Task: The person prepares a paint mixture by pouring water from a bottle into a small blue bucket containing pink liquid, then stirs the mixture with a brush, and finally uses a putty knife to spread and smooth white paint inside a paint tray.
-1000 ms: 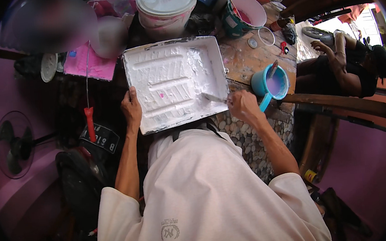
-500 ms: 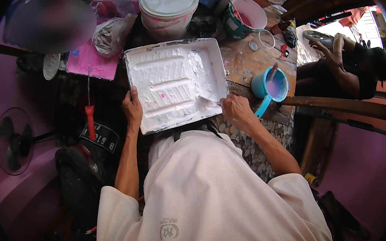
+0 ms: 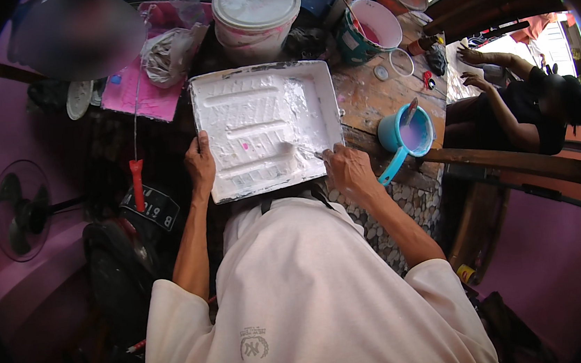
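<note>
A rectangular white paint tray (image 3: 241,102) with ridges, coated in white paint, rests tilted a little at the near edge of the wooden tabletop (image 3: 366,94). My left hand (image 3: 199,159) grips the tray's left side. My right hand (image 3: 345,169), at the tray's lower right corner, is closed on a thin tool (image 3: 309,152), perhaps a scraper, whose paint-covered end lies in the tray's deeper right part. A blue handled pot (image 3: 390,130) with purple liquid and a brush in it stands just right of my right hand.
A lidded white bucket (image 3: 256,6), a green bucket (image 3: 354,39) and a pink tray (image 3: 157,103) with a bag are behind. A red-handled roller frame (image 3: 137,182) and fan (image 3: 24,210) are left. At right, past a wooden beam (image 3: 512,160), another person (image 3: 515,118) reaches outward.
My right hand and its tool have moved left into the tray's corner. The other person's hands have moved up and away. The tray has shifted only slightly.
</note>
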`<state>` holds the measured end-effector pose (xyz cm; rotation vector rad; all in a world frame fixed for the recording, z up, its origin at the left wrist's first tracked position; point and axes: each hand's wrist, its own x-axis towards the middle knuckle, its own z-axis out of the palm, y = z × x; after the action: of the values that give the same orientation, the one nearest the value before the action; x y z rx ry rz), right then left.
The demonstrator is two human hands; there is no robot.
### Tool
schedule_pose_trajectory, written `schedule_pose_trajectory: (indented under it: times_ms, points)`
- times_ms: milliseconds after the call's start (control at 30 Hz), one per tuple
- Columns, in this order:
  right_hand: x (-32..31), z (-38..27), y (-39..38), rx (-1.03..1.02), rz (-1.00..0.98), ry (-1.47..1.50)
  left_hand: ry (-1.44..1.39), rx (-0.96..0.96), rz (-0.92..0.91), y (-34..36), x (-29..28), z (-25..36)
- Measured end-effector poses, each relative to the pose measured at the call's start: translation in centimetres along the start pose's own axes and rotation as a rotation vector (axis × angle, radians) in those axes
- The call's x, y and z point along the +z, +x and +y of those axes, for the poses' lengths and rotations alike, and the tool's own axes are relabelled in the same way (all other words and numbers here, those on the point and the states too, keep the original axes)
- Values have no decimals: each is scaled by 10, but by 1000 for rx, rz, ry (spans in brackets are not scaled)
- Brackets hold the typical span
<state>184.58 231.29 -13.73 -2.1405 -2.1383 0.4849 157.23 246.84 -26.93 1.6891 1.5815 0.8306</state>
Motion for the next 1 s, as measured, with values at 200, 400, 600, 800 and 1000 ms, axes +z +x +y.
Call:
schedule_pose_trajectory:
  times_ms: [200,400,600,800,1000]
  points:
    - [1,4,-3,36,-90,19,-12,-5,6,0,-1,0]
    - [2,54,26,87,186,-45,16,-15,-22,1,-2,4]
    - [6,40,27,6,70,-36,-30,-22,23,0,0,4]
    - [19,52,22,47,79,-64,7,-27,1,1,-1,5]
    - [4,45,3,185,7,-38,-34,-20,11,-1,-2,7]
